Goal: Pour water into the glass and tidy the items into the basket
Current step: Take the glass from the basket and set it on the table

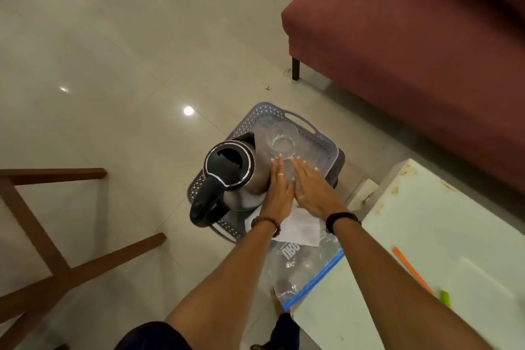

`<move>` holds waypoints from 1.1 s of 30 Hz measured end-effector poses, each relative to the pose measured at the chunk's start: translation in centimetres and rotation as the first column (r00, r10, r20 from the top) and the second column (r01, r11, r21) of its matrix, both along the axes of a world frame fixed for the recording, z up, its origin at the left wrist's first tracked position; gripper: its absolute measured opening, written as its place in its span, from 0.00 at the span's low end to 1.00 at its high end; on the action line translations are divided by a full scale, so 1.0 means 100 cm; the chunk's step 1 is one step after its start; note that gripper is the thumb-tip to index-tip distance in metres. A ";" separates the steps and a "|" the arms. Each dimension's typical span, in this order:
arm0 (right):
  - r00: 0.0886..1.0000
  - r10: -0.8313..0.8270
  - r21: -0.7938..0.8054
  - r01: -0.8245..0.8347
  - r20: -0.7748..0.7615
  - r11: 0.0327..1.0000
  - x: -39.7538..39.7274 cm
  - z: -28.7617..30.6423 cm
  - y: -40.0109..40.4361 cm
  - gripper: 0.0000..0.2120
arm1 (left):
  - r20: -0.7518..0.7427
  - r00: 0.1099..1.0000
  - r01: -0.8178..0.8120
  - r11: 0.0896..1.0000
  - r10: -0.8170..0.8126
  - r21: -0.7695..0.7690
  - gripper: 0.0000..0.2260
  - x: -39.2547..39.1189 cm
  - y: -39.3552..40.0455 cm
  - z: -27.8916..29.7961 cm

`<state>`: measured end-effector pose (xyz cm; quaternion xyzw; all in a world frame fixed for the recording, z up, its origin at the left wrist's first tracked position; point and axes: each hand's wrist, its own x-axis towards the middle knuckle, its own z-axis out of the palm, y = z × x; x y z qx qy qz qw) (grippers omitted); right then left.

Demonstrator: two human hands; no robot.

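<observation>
A grey perforated basket (321, 138) stands on a low dark stool on the floor. Inside it sit a steel electric kettle (230, 170) with a black lid and handle, and a clear glass (282, 140) with a little water, just right of the kettle. My left hand (279, 187) and my right hand (312, 187) reach side by side over the basket with straight fingers, their tips at the near side of the glass. Neither hand grips anything. A white folded cloth (301, 229) lies under my wrists at the basket's near edge.
A clear zip bag (304, 270) with a blue seal hangs off the white table (426, 236) at right, which carries an orange stick (412, 270) and a green item (445, 298). A maroon sofa (412, 51) is behind. A wooden chair frame (37, 236) stands at left.
</observation>
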<state>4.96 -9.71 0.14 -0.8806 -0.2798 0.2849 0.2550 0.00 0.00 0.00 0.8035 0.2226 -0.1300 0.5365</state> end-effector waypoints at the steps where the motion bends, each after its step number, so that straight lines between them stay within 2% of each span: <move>1: 0.999 -0.039 0.014 0.039 0.028 0.999 0.009 -0.006 0.006 0.25 | 0.011 0.998 -0.069 0.996 0.070 -0.059 0.27 0.011 -0.002 -0.001; 4: 0.991 -0.127 0.022 0.126 0.047 0.992 0.035 -0.017 0.025 0.26 | -0.066 0.953 -0.302 0.945 0.296 -0.122 0.29 0.049 0.001 -0.006; 6: 0.986 -0.151 -0.012 0.152 0.077 0.988 0.043 -0.026 0.035 0.21 | -0.099 0.923 -0.381 0.919 0.372 -0.100 0.28 0.061 0.005 -0.011; 8: 0.972 -0.202 -0.027 0.207 0.121 0.978 0.047 -0.029 0.043 0.13 | -0.099 0.917 -0.395 0.915 0.387 -0.080 0.27 0.067 0.009 -0.018; 11: 0.960 -0.200 -0.074 0.218 0.195 0.973 0.045 -0.026 0.044 0.09 | -0.073 0.913 -0.408 0.908 0.402 -0.093 0.27 0.062 0.006 -0.013; 14: 0.943 -0.269 0.037 0.267 0.199 0.963 0.025 -0.011 0.028 0.07 | 0.025 0.922 -0.381 0.917 0.387 -0.116 0.27 0.046 -0.007 0.007; 17: 0.896 -0.399 0.176 0.368 0.197 0.913 -0.004 0.016 -0.002 0.08 | 0.200 0.936 -0.277 0.957 0.289 -0.085 0.27 0.018 -0.028 0.032; 20: 0.821 -0.535 0.277 0.477 0.199 0.834 -0.041 0.049 -0.051 0.09 | 0.286 0.957 -0.100 0.981 0.049 0.168 0.25 -0.015 -0.062 0.060; 23: 0.763 -0.604 0.296 0.536 0.229 0.790 -0.080 0.078 -0.113 0.13 | 0.318 0.937 0.048 0.952 -0.148 0.301 0.17 -0.047 -0.100 0.086; 25: 0.738 -0.610 0.257 0.554 0.290 0.792 -0.112 0.090 -0.164 0.07 | 0.315 0.898 0.173 0.903 -0.309 0.393 0.12 -0.072 -0.138 0.096; 27: 0.738 -0.602 0.199 0.569 0.305 0.798 -0.145 0.093 -0.214 0.06 | 0.285 0.845 0.290 0.836 -0.453 0.466 0.10 -0.098 -0.176 0.099; 29: 0.741 -0.623 0.148 0.606 0.251 0.781 -0.178 0.093 -0.267 0.06 | 0.257 0.804 0.372 0.792 -0.535 0.484 0.08 -0.123 -0.220 0.099; 33: 0.762 -0.604 0.051 0.610 0.233 0.790 -0.237 0.082 -0.348 0.07 | 0.207 0.826 0.432 0.824 -0.525 0.366 0.05 -0.174 -0.297 0.078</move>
